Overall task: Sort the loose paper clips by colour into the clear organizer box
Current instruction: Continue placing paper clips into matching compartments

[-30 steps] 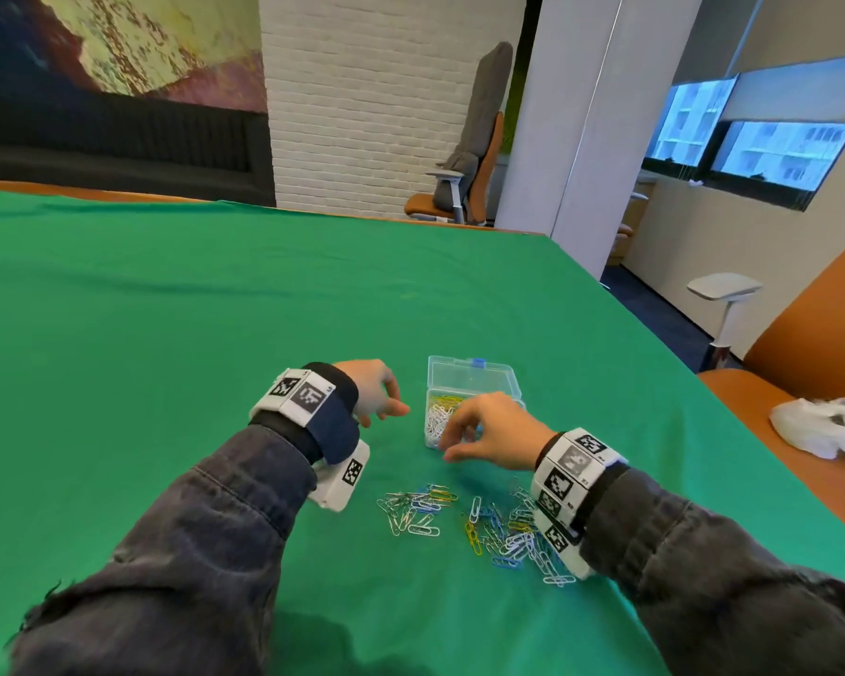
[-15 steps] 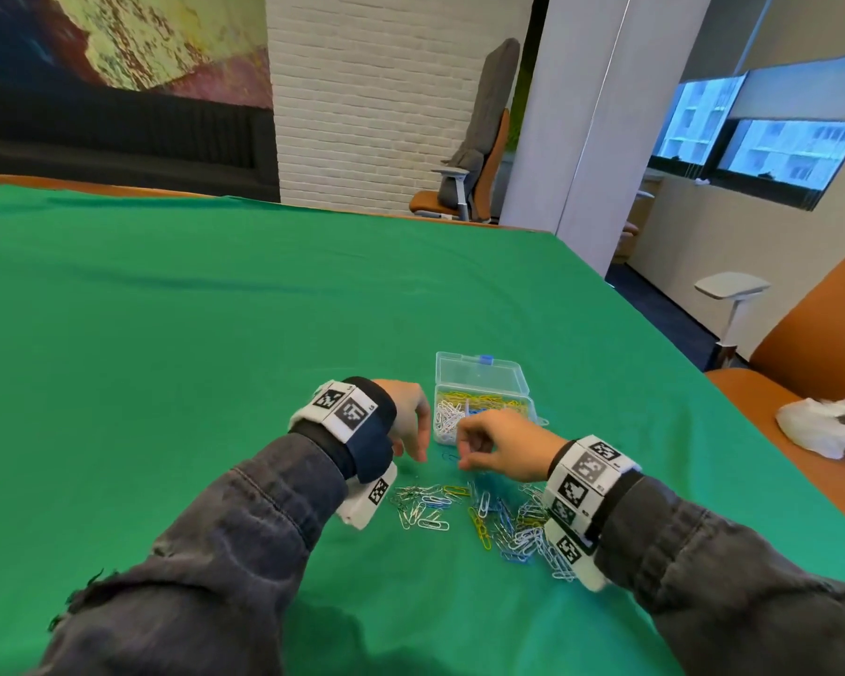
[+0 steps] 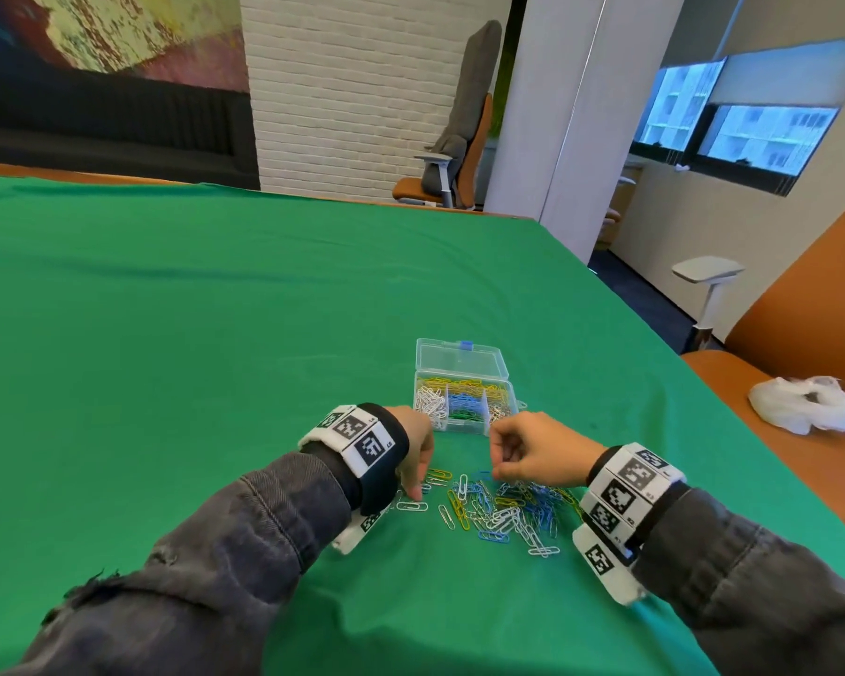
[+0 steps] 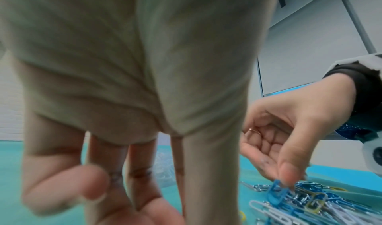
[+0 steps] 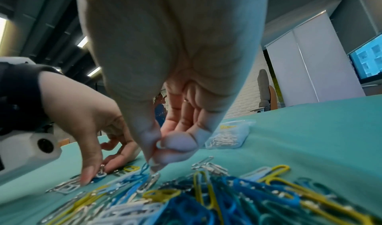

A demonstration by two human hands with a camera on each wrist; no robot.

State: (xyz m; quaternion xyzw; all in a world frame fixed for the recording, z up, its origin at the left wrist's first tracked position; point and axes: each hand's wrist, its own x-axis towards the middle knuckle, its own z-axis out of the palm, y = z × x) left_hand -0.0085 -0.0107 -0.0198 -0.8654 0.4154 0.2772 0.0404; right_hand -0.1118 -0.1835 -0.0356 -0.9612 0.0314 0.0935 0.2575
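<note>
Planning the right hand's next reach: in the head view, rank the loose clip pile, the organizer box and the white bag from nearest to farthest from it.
1. Loose clip pile: right under the right hand.
2. Organizer box: just beyond, slightly left.
3. White bag: far right, off the table.

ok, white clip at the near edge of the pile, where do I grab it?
Pinch the white clip across its two long sides, coming straight down. It lies flat on the green cloth at the heap's near edge, so that side looks unobstructed.
</note>
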